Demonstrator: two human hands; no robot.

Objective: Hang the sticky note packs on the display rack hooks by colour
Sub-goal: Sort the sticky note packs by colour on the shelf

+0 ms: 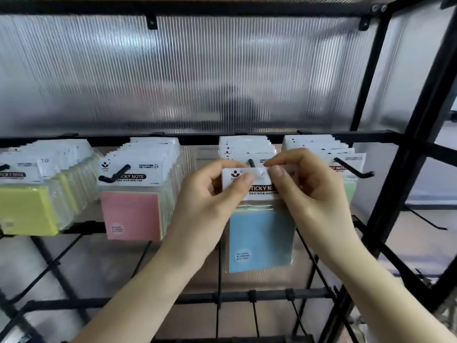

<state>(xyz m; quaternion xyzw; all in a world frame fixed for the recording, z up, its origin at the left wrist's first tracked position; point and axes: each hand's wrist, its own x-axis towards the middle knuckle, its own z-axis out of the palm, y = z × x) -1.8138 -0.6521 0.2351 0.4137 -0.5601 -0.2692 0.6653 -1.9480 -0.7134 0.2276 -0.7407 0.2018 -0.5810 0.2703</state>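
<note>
plainly the blue sticky note pack [261,240] hung upright at the third hook [251,163], its long axis running top to bottom, white header card uppermost and printed face towards the camera. the left hand [207,194] pinched the header's left corner between thumb and curled fingers; the right hand [300,180] pinched its top right edge the same way, both closed firmly on the card. the hook's tip showed just above the header, but whether the punched hole had caught it was hard to tell behind the fingers. the likely fault was missing the hole, so the pack would slip off or the thin card would crease. behind it sat a row of matching packs; the pink packs [132,215] hung to the left, yellow packs [26,210] further left, and green packs [350,191] to the right on the black rack [385,169].
</note>
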